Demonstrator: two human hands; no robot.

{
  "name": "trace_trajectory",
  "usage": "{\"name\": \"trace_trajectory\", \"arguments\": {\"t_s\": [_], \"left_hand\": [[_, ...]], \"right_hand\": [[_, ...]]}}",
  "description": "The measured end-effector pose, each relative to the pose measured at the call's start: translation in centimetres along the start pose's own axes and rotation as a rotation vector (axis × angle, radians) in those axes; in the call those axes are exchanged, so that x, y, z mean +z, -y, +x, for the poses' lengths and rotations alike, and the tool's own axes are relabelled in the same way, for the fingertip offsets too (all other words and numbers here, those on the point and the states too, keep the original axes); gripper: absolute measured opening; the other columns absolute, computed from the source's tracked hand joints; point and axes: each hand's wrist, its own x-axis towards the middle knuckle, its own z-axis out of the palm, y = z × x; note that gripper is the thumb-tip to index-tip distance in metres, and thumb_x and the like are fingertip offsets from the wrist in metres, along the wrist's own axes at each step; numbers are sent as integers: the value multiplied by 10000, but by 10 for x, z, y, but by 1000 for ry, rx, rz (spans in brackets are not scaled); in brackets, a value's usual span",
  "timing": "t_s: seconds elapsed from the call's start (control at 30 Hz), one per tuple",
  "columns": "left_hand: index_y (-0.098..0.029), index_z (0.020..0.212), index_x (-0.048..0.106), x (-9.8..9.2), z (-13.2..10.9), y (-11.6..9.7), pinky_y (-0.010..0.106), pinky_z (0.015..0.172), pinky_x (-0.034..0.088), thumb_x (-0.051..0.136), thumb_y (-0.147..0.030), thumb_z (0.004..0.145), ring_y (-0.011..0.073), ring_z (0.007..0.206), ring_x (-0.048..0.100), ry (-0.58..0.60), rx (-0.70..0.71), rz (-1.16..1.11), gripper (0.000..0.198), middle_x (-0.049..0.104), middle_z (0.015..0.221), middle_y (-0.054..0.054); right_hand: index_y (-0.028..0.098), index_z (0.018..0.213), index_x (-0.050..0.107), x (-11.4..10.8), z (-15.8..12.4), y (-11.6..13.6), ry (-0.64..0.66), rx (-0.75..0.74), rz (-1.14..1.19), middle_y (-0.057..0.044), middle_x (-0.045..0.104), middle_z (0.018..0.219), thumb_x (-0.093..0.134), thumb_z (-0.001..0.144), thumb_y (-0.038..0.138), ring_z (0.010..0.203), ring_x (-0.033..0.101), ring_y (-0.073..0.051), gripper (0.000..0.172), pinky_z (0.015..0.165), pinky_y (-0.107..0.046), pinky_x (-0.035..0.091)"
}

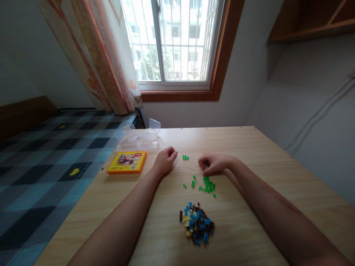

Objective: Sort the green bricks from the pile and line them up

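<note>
My left hand rests on the wooden table with its fingers curled in, apparently empty. A small joined row of green bricks lies just to its right. My right hand is curled with fingertips pinched near the table; what it holds, if anything, is hidden. Below it lie several loose green bricks. Nearer to me sits a pile of blue, brown and yellow bricks.
A yellow and orange box lies at the table's left edge, with clear plastic packaging behind it. A bed with a checked cover stands to the left. A window and curtain are behind the table.
</note>
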Motion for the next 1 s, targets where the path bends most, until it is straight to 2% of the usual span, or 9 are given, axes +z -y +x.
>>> {"name": "trace_trajectory", "arguments": {"t_s": [0.13,0.27,0.47,0.5,0.63,0.7,0.83,1.0], "left_hand": [[-204,673,512,0,0,0,290,605,339,505,-400,854,155,623,470,0,3,5,267,505,622,-28],[-204,682,520,0,-1,0,289,605,343,505,-401,859,156,623,473,2,1,11,265,509,624,-28],[-206,677,513,0,-1,-1,288,613,354,511,-404,858,157,630,476,10,-4,6,269,504,626,-28],[-207,678,514,0,-1,-1,288,615,355,510,-406,859,157,632,476,9,-4,8,269,503,627,-29],[-207,683,519,-1,-1,-2,286,610,350,513,-407,858,156,630,472,3,-5,19,265,504,627,-30],[-206,686,521,-1,-1,-1,286,607,347,516,-404,856,155,625,468,5,-9,17,261,504,624,-31],[-203,688,522,0,-2,-1,285,606,348,519,-397,855,153,623,466,17,-11,6,255,497,622,-33],[-205,684,521,1,-1,-1,289,610,344,513,-396,860,158,634,477,16,-11,34,260,503,624,-29]], "right_hand": [[167,755,603,-1,-1,0,24,-25,29,27,547,694,770,720,316,651,455,-102,226,565,-209,338],[167,757,627,-2,0,2,1,-41,-7,25,557,708,810,673,297,667,466,-107,240,577,-205,350],[173,742,607,4,2,-2,-21,3,23,34,552,684,688,712,189,628,466,-103,88,544,-202,325],[175,758,610,7,3,-2,-60,16,32,33,557,688,646,722,167,627,470,-104,51,544,-202,321],[190,914,654,21,11,0,-395,62,-88,25,592,717,540,757,126,651,491,-118,204,603,-216,330],[196,927,661,26,15,1,-508,91,-179,18,613,714,540,775,138,646,496,-124,202,621,-227,323],[199,898,683,31,20,1,-587,115,-220,-1,669,760,544,810,160,656,537,-131,169,631,-237,329],[204,923,727,29,19,-3,-606,88,-221,-14,693,800,562,830,155,709,579,-144,196,668,-242,368]]}}
